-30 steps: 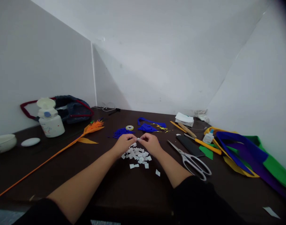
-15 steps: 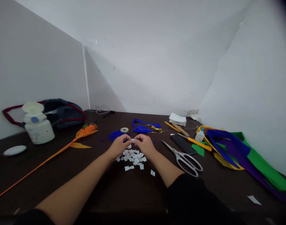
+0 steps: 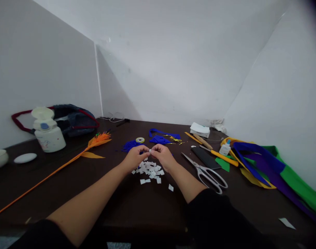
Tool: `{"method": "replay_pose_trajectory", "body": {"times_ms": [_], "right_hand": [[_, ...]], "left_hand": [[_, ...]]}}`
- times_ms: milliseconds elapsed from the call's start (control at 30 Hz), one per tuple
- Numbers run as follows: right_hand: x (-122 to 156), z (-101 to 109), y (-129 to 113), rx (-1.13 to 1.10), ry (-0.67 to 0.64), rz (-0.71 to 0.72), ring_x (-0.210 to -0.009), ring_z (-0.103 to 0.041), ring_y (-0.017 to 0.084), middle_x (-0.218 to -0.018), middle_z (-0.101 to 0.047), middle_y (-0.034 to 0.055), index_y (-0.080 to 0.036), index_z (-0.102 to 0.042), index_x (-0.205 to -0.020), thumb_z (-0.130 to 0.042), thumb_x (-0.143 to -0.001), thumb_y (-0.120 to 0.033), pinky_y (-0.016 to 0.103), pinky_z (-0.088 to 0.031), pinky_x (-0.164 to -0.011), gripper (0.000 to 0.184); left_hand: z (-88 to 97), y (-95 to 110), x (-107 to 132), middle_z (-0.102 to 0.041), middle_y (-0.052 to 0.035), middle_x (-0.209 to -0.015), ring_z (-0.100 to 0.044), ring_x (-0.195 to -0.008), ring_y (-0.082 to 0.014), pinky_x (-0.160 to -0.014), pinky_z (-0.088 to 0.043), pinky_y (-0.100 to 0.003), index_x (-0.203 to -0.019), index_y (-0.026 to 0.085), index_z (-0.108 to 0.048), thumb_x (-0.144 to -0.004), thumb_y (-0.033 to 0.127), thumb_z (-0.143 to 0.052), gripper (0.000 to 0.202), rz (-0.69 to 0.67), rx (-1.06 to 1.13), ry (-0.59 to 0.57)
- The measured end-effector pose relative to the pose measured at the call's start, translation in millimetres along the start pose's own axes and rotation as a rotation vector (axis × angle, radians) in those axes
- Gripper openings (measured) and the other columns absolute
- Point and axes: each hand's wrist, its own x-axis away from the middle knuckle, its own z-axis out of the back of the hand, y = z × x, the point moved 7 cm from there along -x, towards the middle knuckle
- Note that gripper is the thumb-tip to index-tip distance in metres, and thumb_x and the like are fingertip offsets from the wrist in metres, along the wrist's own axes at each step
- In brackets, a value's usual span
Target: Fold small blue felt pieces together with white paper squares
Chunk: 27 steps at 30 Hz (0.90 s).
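Between the fingertips of both hands is a small white paper piece (image 3: pixel 150 150). My left hand (image 3: pixel 135 158) pinches it from one side, and my right hand (image 3: pixel 162 157) pinches it from the other. Just below my fingers, a loose heap of small white paper squares (image 3: pixel 150 169) lies on the dark table (image 3: pixel 137 211); a few squares sit apart in front. Blue shreds (image 3: pixel 130 145) and a round yellow-rimmed roll (image 3: pixel 140 140) lie beyond my left hand. Behind my right hand are blue strips (image 3: pixel 159 139) with yellow bits.
Scissors (image 3: pixel 206 173), a black slab (image 3: pixel 206 157), a yellow-handled cutter (image 3: pixel 224 157) and a glue bottle (image 3: pixel 224 148) lie to the right, beside coloured felt (image 3: pixel 298 186). An orange paper flower (image 3: pixel 99 139), a white bottle (image 3: pixel 50 138) and a dark bag (image 3: pixel 80 121) are on the left.
The view has shifted slightly, so everything appears a little to the right. Both hands stay together at the white paper piece, with small finger movements.
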Motion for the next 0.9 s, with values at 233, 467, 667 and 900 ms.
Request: {"method": "replay_pose_trajectory", "body": {"times_ms": [233, 467, 667, 900], "right_hand": [[1.6, 1.5, -9.5, -0.051, 0.022, 0.076, -0.059, -0.050, 0.009, -0.067, -0.054, -0.0023, -0.018, -0.057, -0.083, -0.060, -0.064, -0.025, 0.024, -0.043, -0.061, 0.020], [8.6, -2.4, -33.9, 0.273, 0.058, 0.315, -0.070, -0.052, 0.012, -0.077, -0.057, 0.0019, -0.022, -0.066, -0.085, -0.063, -0.066, -0.025, 0.026, -0.043, -0.067, 0.019], [18.5, -7.3, -49.5, 0.499, 0.096, 0.505, -0.074, -0.053, 0.013, -0.080, -0.056, 0.0023, -0.026, -0.066, -0.089, -0.058, -0.072, -0.024, 0.026, -0.044, -0.071, 0.019], [16.2, -5.5, -42.0, 0.581, 0.080, 0.547, -0.076, -0.054, 0.013, -0.082, -0.057, 0.0025, -0.027, -0.063, -0.096, -0.056, -0.074, -0.024, 0.027, -0.044, -0.072, 0.024]], "left_hand": [[-0.2, -9.3, 1.0, -0.053, 0.0021, -0.061, -0.045, -0.056, -0.0095, -0.054, -0.034, -0.021, -0.070, 0.015, -0.056, -0.068, 0.035, -0.053, 0.021, 0.084, 0.221, 0.041], [-10.6, -12.7, 3.2, -0.040, 0.0067, -0.047, -0.034, -0.043, -0.0049, -0.046, -0.028, -0.019, -0.065, 0.014, -0.050, -0.067, 0.032, -0.055, 0.019, 0.205, 0.572, -0.051], [-16.6, -11.6, 5.9, -0.041, 0.0069, -0.046, -0.034, -0.040, -0.0040, -0.048, -0.032, -0.020, -0.069, 0.013, -0.052, -0.066, 0.029, -0.056, 0.017, 0.282, 0.692, -0.097], [-15.5, -12.5, 4.5, -0.033, 0.0084, -0.040, -0.030, -0.038, -0.0040, -0.045, -0.028, -0.019, -0.061, 0.014, -0.049, -0.068, 0.033, -0.055, 0.021, 0.275, 0.707, -0.072]]}}
